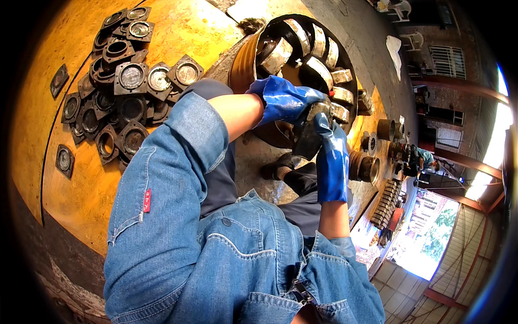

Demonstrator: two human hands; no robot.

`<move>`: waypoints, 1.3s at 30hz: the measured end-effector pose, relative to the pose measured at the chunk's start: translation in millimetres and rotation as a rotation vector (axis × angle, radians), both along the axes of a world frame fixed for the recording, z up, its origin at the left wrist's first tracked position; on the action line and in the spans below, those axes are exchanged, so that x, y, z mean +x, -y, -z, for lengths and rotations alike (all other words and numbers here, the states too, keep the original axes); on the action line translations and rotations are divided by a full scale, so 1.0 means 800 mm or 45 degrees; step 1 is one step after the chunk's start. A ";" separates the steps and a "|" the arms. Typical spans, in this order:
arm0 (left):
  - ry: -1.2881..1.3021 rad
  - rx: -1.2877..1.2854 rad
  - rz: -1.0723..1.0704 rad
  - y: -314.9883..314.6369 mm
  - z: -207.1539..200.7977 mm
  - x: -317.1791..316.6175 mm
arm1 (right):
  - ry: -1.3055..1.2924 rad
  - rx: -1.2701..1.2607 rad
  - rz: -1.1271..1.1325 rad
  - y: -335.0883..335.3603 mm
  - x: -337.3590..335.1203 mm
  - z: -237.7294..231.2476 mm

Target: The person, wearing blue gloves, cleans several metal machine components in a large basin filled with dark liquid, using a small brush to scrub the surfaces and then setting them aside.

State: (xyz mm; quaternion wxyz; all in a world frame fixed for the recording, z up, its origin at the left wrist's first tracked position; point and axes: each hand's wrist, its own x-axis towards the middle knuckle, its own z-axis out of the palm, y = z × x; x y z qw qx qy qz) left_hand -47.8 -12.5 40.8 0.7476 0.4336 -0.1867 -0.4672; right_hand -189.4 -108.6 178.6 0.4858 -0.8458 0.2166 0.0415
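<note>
Both my hands wear blue rubber gloves and meet over the near rim of a large round metal drum [244,65]. Between them is a dark, thick metal piece [308,134], tilted, with its lower end hanging free. My left hand [288,100] is closed around its upper part. From the other side, my right hand [330,141] grips it, fingers curled over its edge. A small red spot shows by the left fingertips; I cannot make out what it is. Inside the drum stand several thick metal rings [276,56] with worn, silvery outer faces.
A heap of square metal flanges [130,76] with round openings covers the yellow floor at the left. Metal cylinders [369,168] and a row of ribbed parts [386,204] stand at the right. Another person [423,160] is farther off there. My shoe [278,166] is below the drum.
</note>
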 end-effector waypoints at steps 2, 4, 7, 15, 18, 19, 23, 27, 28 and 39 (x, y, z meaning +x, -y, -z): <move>0.003 0.005 0.001 -0.005 -0.009 -0.003 | 0.063 -0.051 0.016 0.003 -0.002 0.012; 0.057 0.031 -0.006 -0.006 -0.008 -0.001 | 0.093 -0.086 0.015 0.004 -0.002 0.015; 0.165 0.056 -0.009 -0.006 -0.002 0.000 | 0.080 -0.088 -0.002 0.002 -0.002 0.014; 0.326 -0.162 -0.313 0.057 0.070 0.000 | 0.086 -0.069 -0.025 0.006 -0.002 0.012; 0.401 -0.111 -0.364 0.055 0.109 0.012 | 0.131 0.015 -0.121 0.006 0.004 0.028; 0.242 -0.146 -0.255 0.062 0.090 0.011 | 0.129 -0.009 -0.094 0.008 -0.001 0.019; -0.180 -0.201 -0.051 0.043 0.032 0.003 | 0.074 -0.014 -0.007 0.001 -0.004 0.004; -0.293 -0.205 -0.056 0.021 0.021 -0.001 | 0.048 -0.056 -0.027 0.000 0.000 0.008; -0.284 -0.209 -0.056 0.022 0.020 -0.001 | 0.046 -0.068 -0.024 0.000 0.000 0.007; 0.223 -0.105 -0.366 0.079 0.130 0.023 | 0.004 -0.002 -0.056 -0.017 0.016 -0.001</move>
